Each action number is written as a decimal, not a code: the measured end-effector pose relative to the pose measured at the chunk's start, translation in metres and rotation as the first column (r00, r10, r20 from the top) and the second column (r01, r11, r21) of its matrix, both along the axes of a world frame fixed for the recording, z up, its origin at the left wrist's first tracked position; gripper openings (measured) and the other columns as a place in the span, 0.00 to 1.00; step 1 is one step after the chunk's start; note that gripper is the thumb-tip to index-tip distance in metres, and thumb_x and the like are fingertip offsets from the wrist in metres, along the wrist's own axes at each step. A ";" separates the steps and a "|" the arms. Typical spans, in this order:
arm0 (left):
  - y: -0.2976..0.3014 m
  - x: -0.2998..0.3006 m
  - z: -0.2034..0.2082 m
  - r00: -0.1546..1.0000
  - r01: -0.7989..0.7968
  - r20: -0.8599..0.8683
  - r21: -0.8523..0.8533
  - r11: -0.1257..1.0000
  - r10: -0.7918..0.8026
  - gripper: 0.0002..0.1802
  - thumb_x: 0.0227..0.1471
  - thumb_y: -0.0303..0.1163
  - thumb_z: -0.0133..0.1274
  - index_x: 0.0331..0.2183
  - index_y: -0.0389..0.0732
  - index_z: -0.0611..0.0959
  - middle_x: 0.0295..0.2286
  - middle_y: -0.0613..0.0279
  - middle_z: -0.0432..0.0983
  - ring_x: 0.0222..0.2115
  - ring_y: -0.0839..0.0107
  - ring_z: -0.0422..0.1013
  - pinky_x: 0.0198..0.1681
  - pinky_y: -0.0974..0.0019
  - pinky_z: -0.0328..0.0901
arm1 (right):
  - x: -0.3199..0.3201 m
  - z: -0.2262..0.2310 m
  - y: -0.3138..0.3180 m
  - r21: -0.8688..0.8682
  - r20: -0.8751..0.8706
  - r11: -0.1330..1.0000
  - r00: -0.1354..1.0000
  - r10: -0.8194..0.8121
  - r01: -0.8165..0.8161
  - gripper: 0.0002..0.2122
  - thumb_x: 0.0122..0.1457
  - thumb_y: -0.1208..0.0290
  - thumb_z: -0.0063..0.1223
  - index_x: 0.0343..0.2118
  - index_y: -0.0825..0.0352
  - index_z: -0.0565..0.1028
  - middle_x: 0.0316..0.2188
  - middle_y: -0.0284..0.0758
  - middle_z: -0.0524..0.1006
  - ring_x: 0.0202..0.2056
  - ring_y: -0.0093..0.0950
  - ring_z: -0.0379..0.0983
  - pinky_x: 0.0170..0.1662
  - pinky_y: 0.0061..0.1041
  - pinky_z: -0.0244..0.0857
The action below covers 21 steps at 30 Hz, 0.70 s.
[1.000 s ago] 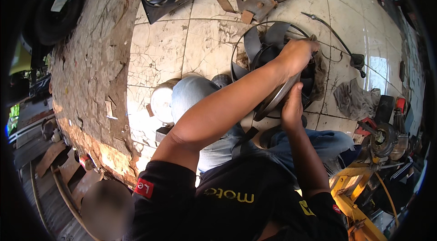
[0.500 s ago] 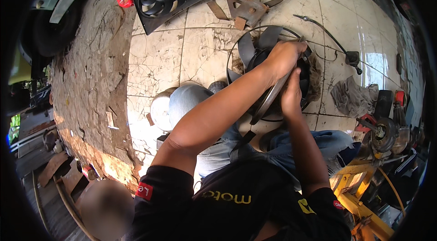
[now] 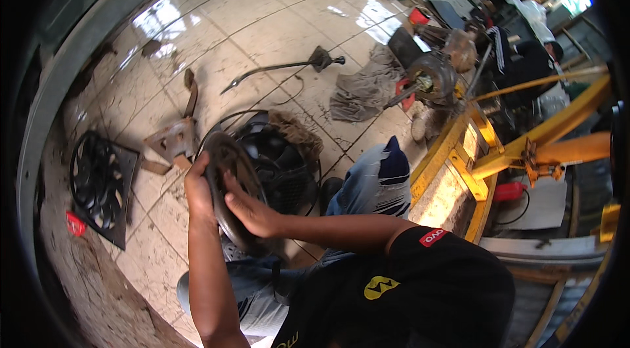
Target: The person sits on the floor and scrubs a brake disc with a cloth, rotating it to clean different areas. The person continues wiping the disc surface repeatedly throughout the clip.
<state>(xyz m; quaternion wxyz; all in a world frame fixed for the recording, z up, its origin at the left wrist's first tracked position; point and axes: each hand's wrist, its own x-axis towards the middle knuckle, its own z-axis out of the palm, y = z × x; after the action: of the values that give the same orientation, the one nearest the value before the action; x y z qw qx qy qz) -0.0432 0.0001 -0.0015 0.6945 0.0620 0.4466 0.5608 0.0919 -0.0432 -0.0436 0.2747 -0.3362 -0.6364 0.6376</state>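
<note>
A round, dark grey metal disc (image 3: 228, 151) with a thick rim is held upright on a tilt in front of me. My left hand (image 3: 199, 189) grips its left rim, fingers partly hidden behind it. Against the disc's face lies my right hand (image 3: 252, 212), its fingers stretched out and the thumb apart. Just beyond the disc, a black fan with a round, thin frame (image 3: 282, 154) rests on the floor, partly covered by the disc. Brown, shaggy cloth or fibre (image 3: 298, 134) touches the fan's far side.
Left on the tiled floor lie a rusty bracket with a pedal (image 3: 172, 141), a black radiator fan (image 3: 98, 180) and a red object (image 3: 75, 224). Farther off are a gear lever (image 3: 279, 70) and a grey rag (image 3: 361, 92). A yellow metal frame (image 3: 485, 171) stands at right.
My view has turned to the right. The disc has come nearer to my body and tilted; my left hand now grips its left rim, and my right hand lies on its face.
</note>
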 end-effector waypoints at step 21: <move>0.002 0.009 0.000 0.994 0.071 -0.090 0.107 0.992 -0.062 0.19 0.59 0.41 0.43 0.39 0.35 0.79 0.35 0.55 0.78 0.35 0.63 0.74 0.43 0.62 0.68 | -0.011 -0.023 0.017 0.045 0.019 0.990 0.991 -0.136 0.135 0.34 0.69 0.48 0.23 0.66 0.73 0.38 0.68 0.50 0.38 0.69 0.39 0.29 0.69 0.31 0.27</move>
<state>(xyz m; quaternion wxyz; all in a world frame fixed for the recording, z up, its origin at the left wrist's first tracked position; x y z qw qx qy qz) -0.0338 0.0020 -0.0017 0.6884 0.1393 0.4423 0.5578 0.0807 -0.0258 -0.0665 0.3174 -0.3798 -0.6288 0.5997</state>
